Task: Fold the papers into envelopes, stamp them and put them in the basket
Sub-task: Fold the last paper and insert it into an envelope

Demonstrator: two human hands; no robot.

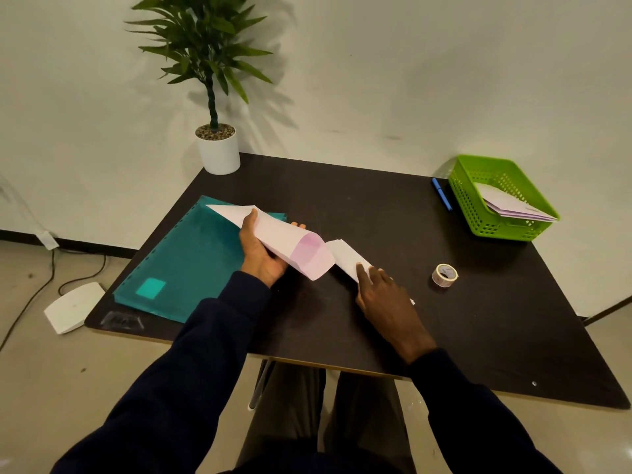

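Near the front of the desk [478,319], the right hand [383,292] lay flat, fingers straight, pinning a white sheet [345,256]. Just beyond, the left hand [261,254] gripped a part-folded paper [287,241], lifted clear. Good creases would likely need aligned edges pressed firmly. Farthest, the green basket [468,206] held several envelopes [513,206].

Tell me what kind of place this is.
Probably a plain office or study corner set up for paperwork: a dark square table against a bare white wall, a teal plastic folder, a green perforated plastic basket holding folded papers, and a blue pen.
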